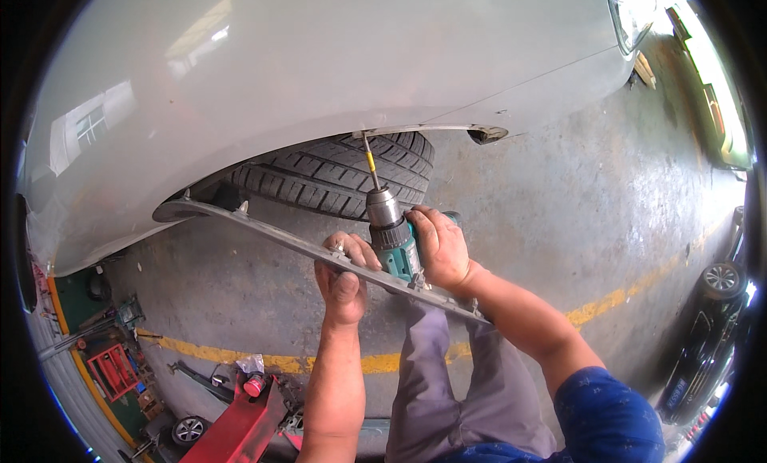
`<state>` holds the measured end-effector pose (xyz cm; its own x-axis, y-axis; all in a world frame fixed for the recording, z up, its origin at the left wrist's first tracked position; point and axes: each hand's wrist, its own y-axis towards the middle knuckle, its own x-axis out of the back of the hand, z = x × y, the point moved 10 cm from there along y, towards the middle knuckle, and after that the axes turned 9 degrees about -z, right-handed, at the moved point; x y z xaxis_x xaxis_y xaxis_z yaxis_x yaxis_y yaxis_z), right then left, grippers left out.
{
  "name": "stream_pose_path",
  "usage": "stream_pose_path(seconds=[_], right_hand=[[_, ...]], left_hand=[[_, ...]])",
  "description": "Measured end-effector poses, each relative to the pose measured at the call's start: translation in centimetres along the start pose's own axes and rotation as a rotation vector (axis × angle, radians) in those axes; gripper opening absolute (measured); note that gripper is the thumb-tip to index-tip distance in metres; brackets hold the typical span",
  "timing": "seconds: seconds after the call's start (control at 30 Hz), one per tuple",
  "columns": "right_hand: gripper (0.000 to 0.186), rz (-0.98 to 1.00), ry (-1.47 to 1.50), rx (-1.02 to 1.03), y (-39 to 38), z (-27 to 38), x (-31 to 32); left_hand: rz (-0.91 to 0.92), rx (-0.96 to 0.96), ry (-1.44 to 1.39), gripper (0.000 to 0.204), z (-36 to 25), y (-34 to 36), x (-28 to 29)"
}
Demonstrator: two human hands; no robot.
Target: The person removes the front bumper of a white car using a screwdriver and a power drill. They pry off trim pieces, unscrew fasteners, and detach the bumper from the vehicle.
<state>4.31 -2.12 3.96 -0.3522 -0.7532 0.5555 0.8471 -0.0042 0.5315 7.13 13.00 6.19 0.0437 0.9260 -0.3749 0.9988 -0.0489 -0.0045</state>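
My left hand (342,278) grips a long, curved grey wheel arch trim (276,235), thumb on the near side and fingers over the far side. Small clips stand up along the strip. Its left end meets the car body (319,55) at the wheel arch, while its right end hangs away toward my legs. My right hand (441,246) is closed around a green cordless drill (397,254), just beyond the trim. The drill's long bit (371,161), with a yellow band, points up to the arch lip, its tip at or very near the edge. Behind it shows the tyre (339,175).
A red metal stand (240,423) and a red tool rack (113,373) are at the lower left. Another wheel (189,429) lies near them. A yellow line (375,363) crosses the concrete floor. A black car (707,343) stands at the right.
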Motion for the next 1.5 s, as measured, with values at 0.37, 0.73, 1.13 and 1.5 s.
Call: stream_pose_path(seconds=[0.37, 0.73, 1.13, 1.5], right_hand=[[0.051, 0.009, -0.010, -0.024, 0.2, 0.5, 0.7], [0.063, 0.010, -0.006, -0.031, -0.3, 0.9, 0.8], [0.059, 0.031, 0.047, -0.136, 0.1, 0.9, 0.5], [0.065, 0.056, 0.069, -0.123, -0.3, 1.0, -0.5]], left_hand=[[0.053, 0.010, -0.015, 0.049, -0.2, 0.0, -0.4], [0.066, 0.032, -0.074, 0.046, -0.3, -0.3, -0.2], [0.084, 0.065, -0.122, 0.038, 0.0, -0.3, 0.0], [-0.153, 0.188, 0.081, 0.035, 3.5, 4.1, 4.1]])
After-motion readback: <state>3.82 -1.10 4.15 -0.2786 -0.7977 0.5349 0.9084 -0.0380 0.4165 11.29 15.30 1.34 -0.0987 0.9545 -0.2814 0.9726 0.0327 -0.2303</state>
